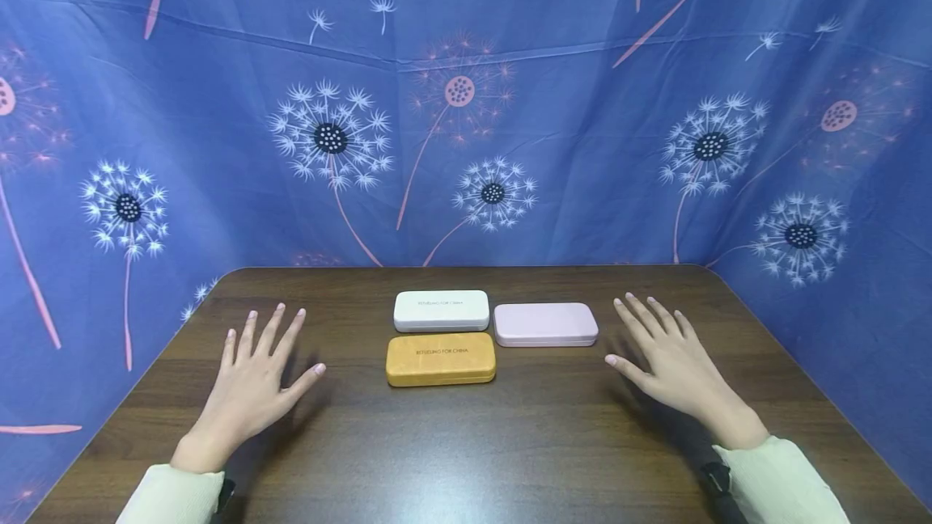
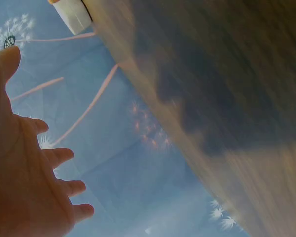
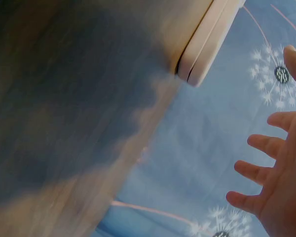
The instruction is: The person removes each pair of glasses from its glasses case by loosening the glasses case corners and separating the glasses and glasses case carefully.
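Note:
Three closed oblong cases that look like glasses cases lie grouped on the table. The white case (image 1: 441,311) is at the back, the pale pink case (image 1: 545,325) to its right, and the yellow case (image 1: 440,360) in front with dark lettering on its lid. To the left of them my left hand (image 1: 253,382) hovers palm down with fingers spread, holding nothing. My right hand (image 1: 673,362) is held likewise on the other side, nearest the pink case but apart from it. In the right wrist view the end of the pink case (image 3: 207,49) shows.
The cases lie on a dark wooden table (image 1: 451,451) with rounded back corners. Behind and beside it hangs a blue cloth (image 1: 568,39) printed with dandelions. Pale sleeves cover both wrists, and each hand casts a shadow on the wood.

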### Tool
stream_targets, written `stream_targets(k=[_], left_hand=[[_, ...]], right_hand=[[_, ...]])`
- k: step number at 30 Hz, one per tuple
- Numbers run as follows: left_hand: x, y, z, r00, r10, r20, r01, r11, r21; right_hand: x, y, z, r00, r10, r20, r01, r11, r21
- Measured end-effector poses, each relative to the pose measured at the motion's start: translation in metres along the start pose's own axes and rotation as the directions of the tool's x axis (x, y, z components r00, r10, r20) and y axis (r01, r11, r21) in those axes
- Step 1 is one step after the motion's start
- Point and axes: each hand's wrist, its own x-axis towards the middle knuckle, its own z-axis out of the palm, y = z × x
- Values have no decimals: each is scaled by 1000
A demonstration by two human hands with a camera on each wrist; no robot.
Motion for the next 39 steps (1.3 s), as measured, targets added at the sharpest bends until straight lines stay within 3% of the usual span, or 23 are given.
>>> stream_targets(k=[12,39], left_hand=[[8,17,10,997,65,43,-65,998,5],[19,53,28,974,215,70,-216,976,-1]], right_hand=[[22,-22,13,976,-184,-116,181,983,-32],[53,-85,37,922,-384,-41,382,923,-49]])
